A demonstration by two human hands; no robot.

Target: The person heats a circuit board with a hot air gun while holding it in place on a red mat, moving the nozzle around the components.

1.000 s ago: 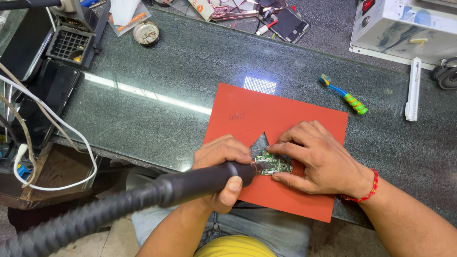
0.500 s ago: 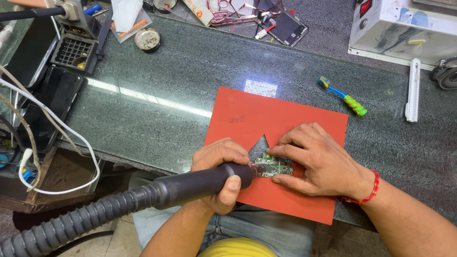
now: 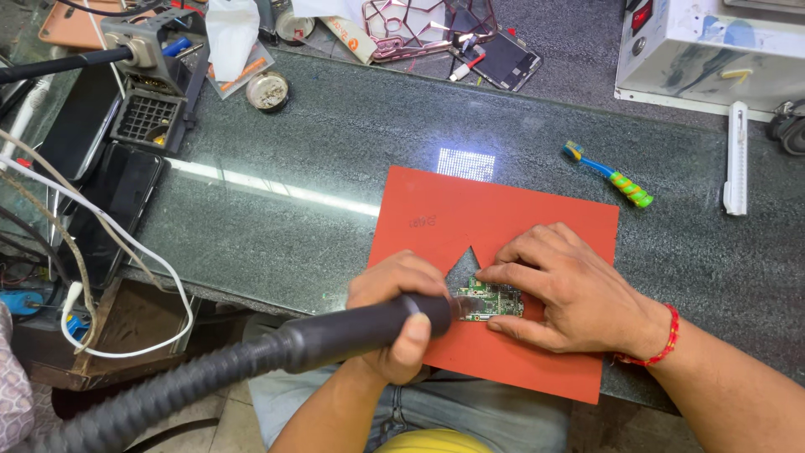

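**Hot-air nozzle held at the board**

Dark stone bench [image 3: 335, 151] carries a red mat [image 3: 520, 352]. My left hand [image 3: 398, 315] stays clamped on the black hot-air handle [image 3: 352, 331], nozzle at the green circuit board [image 3: 490, 302]. My right hand [image 3: 570, 294] pins the board flat, fingers together. Since a second ago, nothing has shifted; heating carries on.

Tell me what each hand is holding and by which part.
The left hand grips the black hot-air tool handle near its nozzle end. The right hand pins the small green circuit board at its right edge onto the red mat.
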